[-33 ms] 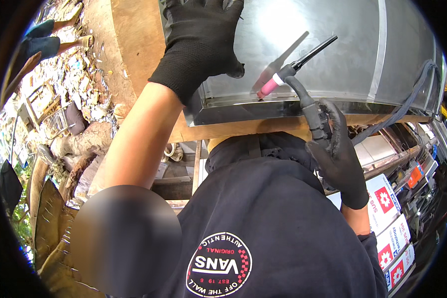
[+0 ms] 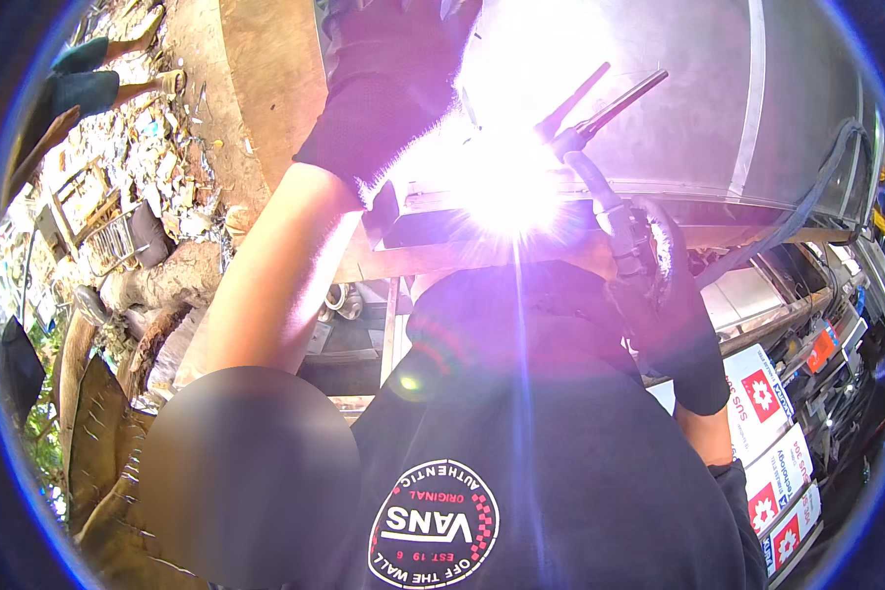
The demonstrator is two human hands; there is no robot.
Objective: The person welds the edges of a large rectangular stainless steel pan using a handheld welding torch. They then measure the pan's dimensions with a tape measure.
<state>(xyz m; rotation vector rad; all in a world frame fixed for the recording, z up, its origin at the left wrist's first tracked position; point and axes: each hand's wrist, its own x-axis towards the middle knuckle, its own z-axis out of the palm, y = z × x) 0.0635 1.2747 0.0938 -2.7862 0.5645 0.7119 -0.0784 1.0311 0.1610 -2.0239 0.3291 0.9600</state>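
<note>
My left hand [image 2: 393, 88], in a black glove, lies flat with fingers spread on the top of a shiny sheet-metal box [image 2: 747, 98] and holds nothing. My right hand [image 2: 664, 305], also black-gloved, grips the handle of a welding torch [image 2: 600, 192]. The torch head points at the box's lower front edge. A white-violet arc glare [image 2: 506, 177] covers the torch tip and that edge, hiding the seam. A dark hose [image 2: 806, 206] runs from the torch over the box to the right. The box rests on a wooden board [image 2: 403, 261].
Rubble, scrap and metal frames [image 2: 118, 226] cover the ground at left. Another person's legs [image 2: 88, 84] stand at the upper left. White cartons with red flower marks [image 2: 767, 393] and metal shelving [image 2: 836, 334] are stacked at right. A blurred patch sits at lower left.
The arc has flared up at the torch tip, washing out the pink nozzle and the box edge that were plainly visible before. Both hands keep their places.
</note>
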